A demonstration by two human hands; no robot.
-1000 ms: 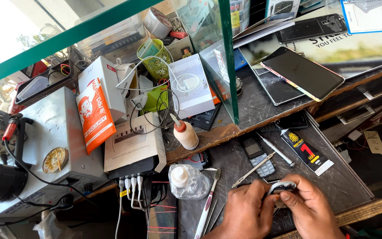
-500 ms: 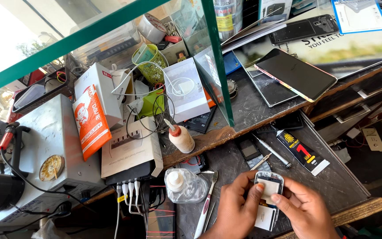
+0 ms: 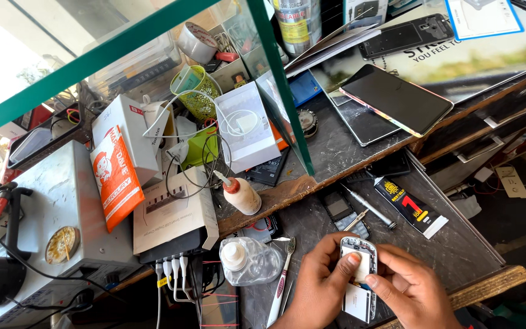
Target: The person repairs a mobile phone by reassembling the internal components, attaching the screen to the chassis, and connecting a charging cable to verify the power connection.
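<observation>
Change: since a second ago both hands have lifted the small phone body [image 3: 358, 268] up off the desk [image 3: 458, 250] and turned it face-up; half a second ago it was already upright, now the thumb sits on the white part inside it.
Left hand [image 3: 318, 286]: wraps the left edge of the phone body, fingers curled behind it, thumb pressed on the white rectangle in the frame. Closed grip.
Right hand [image 3: 412, 292]: closed on the right edge and lower end of the phone body, fingertips pinching, knuckles toward the camera.
Phone body: near edge of the desk, held just above it, long axis running near-far, silver rim, white insert showing.
Containers: clear squeeze bottle [image 3: 248, 261] lies on its side, near left of the hands, white cap, looks mostly empty. White squeeze bottle [image 3: 240, 194] with a red-brown nozzle stands tilted on the shelf edge [image 3: 287, 195]. Green mesh cup [image 3: 199, 94] far left on the shelf, contents cannot tell. White open box [image 3: 248, 131] holds a white cable and plug.
Near hands: toothbrush [image 3: 281, 280] just left of the left hand, metal tool [image 3: 369, 207] and black glue tube [image 3: 410, 206] far-right of the hands.
Shelf: large dark phone [image 3: 397, 100] lies flat, far right; orange packet [image 3: 115, 176] leans on the grey unit [image 3: 62, 207] at left.
</observation>
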